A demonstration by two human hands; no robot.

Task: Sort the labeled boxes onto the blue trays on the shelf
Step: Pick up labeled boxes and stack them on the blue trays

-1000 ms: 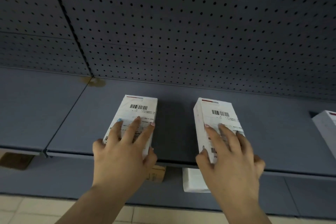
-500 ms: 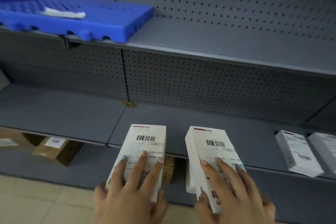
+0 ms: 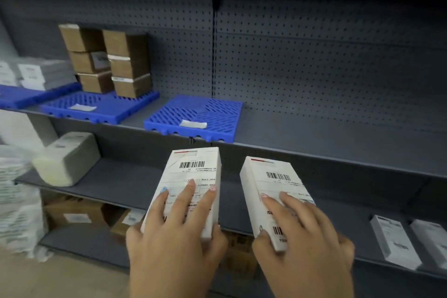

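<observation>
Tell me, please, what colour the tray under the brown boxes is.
Blue; the tray shows in the head view.

The left hand (image 3: 174, 247) grips one white box (image 3: 193, 176), the right hand (image 3: 308, 247) a second box (image 3: 271, 184), below a blue tray (image 3: 219, 112).

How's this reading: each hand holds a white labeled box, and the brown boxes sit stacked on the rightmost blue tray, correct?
Not quite. The head view shows the brown boxes stacked on the middle blue tray; the rightmost blue tray carries only a white slip. The rest stands.
</observation>
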